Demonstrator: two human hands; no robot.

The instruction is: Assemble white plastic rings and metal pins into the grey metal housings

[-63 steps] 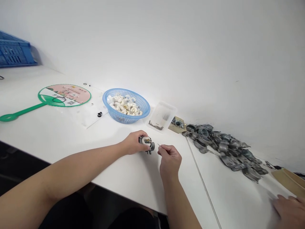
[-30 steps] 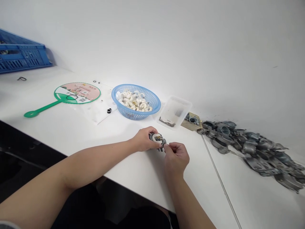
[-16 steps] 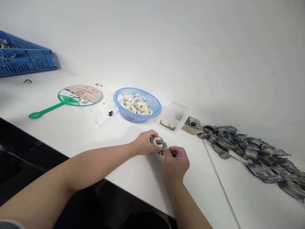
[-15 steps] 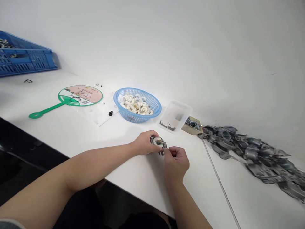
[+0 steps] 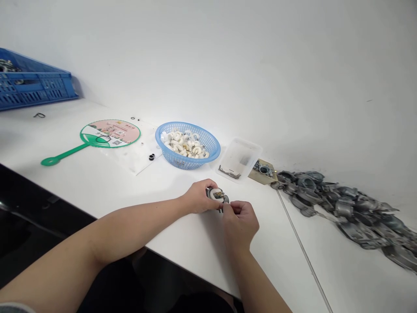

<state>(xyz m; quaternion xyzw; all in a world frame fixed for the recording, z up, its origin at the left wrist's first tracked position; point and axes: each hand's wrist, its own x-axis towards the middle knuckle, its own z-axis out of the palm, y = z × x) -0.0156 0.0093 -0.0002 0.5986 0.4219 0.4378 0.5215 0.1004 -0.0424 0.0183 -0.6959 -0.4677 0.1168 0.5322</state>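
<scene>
A small grey-and-white part sits between two hands above a white bench, inward of its near edge. The left hand clasps it; its long axis seems to point towards the right hand, whose thumb and finger press together at its right end, anything pinched hidden.

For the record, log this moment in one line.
left hand: holds round, metal-looking grey-and-white part | right hand: at its edge | round blue plastic basket: holds curved white pieces
</scene>
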